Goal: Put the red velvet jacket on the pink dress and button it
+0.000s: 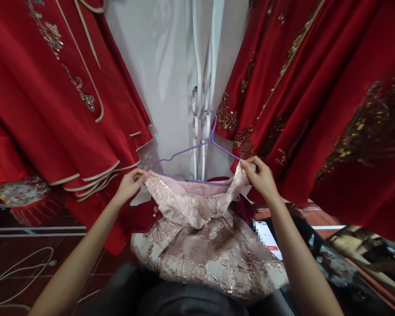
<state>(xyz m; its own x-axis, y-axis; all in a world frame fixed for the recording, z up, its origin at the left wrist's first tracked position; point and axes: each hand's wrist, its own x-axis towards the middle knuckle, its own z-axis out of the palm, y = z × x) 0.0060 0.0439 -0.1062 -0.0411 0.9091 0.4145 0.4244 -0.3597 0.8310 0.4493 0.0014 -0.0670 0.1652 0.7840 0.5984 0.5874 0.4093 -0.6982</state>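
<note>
A pale pink dress (pixel 197 210) with a shiny gold pattern lies across my lap, its neckline spread wide. Inside its shoulders sits a thin purple hanger (pixel 187 150), hook pointing away from me. My left hand (pixel 131 186) pinches the dress's left shoulder at the hanger's end. On the other side, my right hand (pixel 260 174) grips the right shoulder between thumb and fingers, close to the hanger's arm. The lower skirt bunches over my dark-clothed legs.
Red garments (pixel 85 109) with pale trim hang at left; more red embroidered ones (pixel 303 109) hang at right. White cabinet doors (pixel 158 79) stand between. A lit phone (pixel 266 237) lies by my right forearm, a white cable (pixel 19 272) on the floor.
</note>
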